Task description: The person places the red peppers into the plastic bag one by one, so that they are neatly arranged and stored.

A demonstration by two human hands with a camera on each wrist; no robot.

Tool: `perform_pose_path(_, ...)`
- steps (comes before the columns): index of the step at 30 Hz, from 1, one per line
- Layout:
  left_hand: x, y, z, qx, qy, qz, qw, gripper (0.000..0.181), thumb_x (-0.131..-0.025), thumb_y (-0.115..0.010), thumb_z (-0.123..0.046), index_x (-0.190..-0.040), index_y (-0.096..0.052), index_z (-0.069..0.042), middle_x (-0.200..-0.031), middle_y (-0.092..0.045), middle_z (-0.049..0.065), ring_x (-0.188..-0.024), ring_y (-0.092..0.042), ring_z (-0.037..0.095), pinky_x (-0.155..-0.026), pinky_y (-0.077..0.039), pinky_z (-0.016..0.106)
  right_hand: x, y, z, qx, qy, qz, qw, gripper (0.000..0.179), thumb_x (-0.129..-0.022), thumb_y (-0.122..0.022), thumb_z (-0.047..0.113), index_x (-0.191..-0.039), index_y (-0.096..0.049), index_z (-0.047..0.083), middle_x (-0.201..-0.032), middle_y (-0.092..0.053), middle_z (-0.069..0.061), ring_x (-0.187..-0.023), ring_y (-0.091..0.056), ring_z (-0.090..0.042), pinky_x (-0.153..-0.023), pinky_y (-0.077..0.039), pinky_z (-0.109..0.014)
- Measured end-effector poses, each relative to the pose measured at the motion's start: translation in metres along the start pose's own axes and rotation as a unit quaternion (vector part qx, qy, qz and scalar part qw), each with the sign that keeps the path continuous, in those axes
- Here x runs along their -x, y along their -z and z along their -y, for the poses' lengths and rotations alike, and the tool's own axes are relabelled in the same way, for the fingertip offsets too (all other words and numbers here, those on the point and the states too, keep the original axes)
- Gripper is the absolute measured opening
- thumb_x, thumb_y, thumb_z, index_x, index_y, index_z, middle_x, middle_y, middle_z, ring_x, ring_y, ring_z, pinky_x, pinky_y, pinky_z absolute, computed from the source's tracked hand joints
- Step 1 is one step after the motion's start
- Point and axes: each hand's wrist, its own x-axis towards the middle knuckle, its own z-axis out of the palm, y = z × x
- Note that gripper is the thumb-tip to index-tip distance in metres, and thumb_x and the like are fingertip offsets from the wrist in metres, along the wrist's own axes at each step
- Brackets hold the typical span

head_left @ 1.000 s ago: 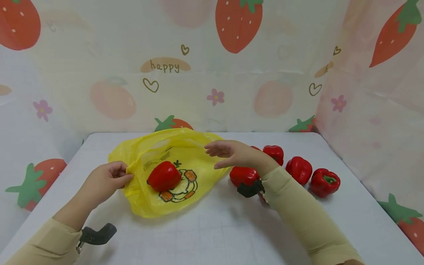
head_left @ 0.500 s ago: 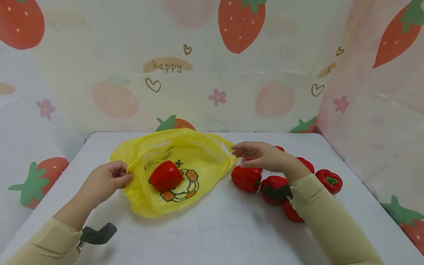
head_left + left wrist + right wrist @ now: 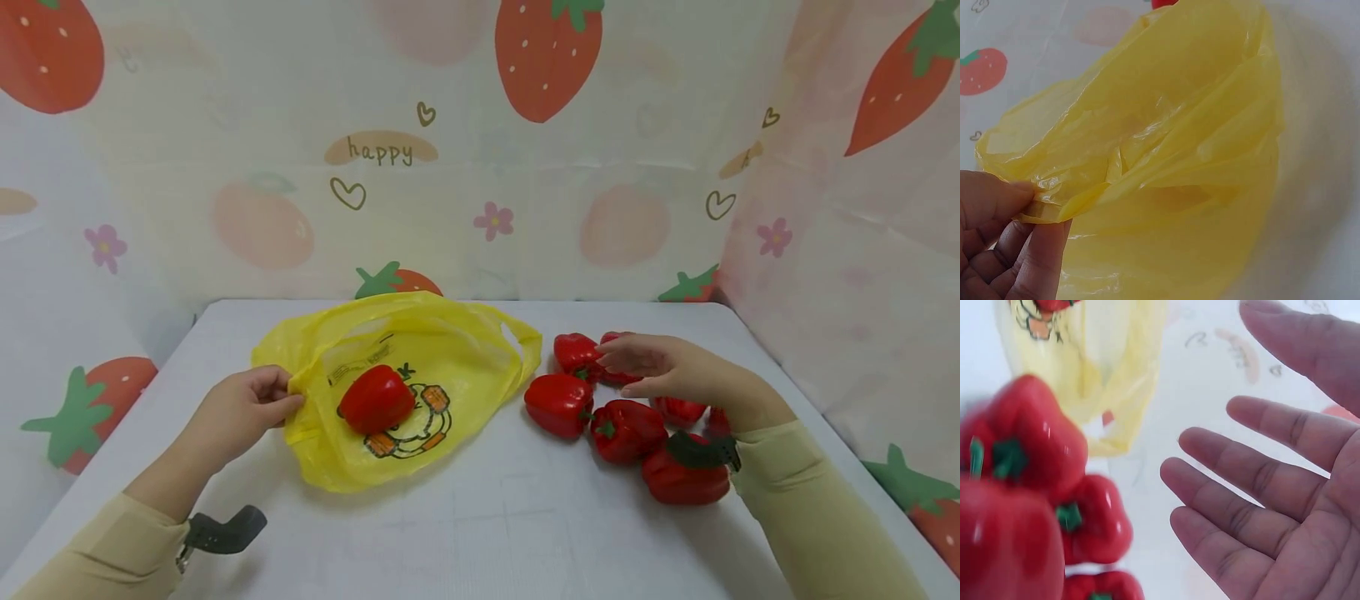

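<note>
In the head view, the left hand (image 3: 242, 406) pinches a yellow plastic carrier bag (image 3: 465, 358), one red bell pepper (image 3: 377, 400) lying over its print, and the right hand (image 3: 671, 368) hangs above clustered red bell peppers (image 3: 558, 406). In the left wrist view, thumb and fingers clamp the bag's edge; in the right wrist view, straight fingers spread apart beside the peppers.

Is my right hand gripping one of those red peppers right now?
No, in the right wrist view the right hand is empty, its fingers apart from the red peppers.
</note>
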Motion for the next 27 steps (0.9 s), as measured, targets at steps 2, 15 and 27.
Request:
perform_pose_path(2,0.0,0.0,0.001,0.001,0.001,0.001,1.0,0.024,-0.088,-0.061,-0.028,-0.097,-0.054,-0.007,-0.085,-0.056,0.007,-0.08,-0.051,0.022,-0.073,-0.05,0.033,0.007,0.002,-0.005,-0.005,-0.012,-0.003,0.9999,0.054,-0.082,-0.068,0.021,-0.131,-0.046,0.015,-0.128,-0.053,-0.006,-0.119,-0.048,-0.027,-0.092,-0.044,-0.038)
perform_pose_path(15,0.001,0.001,0.002,-0.001,-0.003,-0.008,1.0,0.024,-0.088,-0.061,-0.029,-0.096,-0.054,-0.008,-0.084,-0.056,0.007,-0.079,-0.051,0.022,-0.071,-0.049,0.032,0.049,0.007,-0.041,-0.01,-0.026,-0.009,0.9996,0.059,-0.079,-0.07,0.019,-0.131,-0.045,0.008,-0.128,-0.05,-0.016,-0.119,-0.043,-0.039,-0.082,-0.049,-0.029)
perform_pose_path(27,0.003,-0.001,0.003,-0.002,-0.003,-0.011,0.9999,0.022,-0.087,-0.062,-0.027,-0.092,-0.054,-0.007,-0.081,-0.055,0.007,-0.077,-0.051,0.022,-0.068,-0.048,0.03,0.081,0.003,-0.062,-0.084,-0.067,0.035,0.9936,0.066,-0.079,-0.069,0.014,-0.135,-0.036,-0.001,-0.134,-0.037,-0.028,-0.119,-0.037,-0.049,-0.081,-0.05,-0.03)
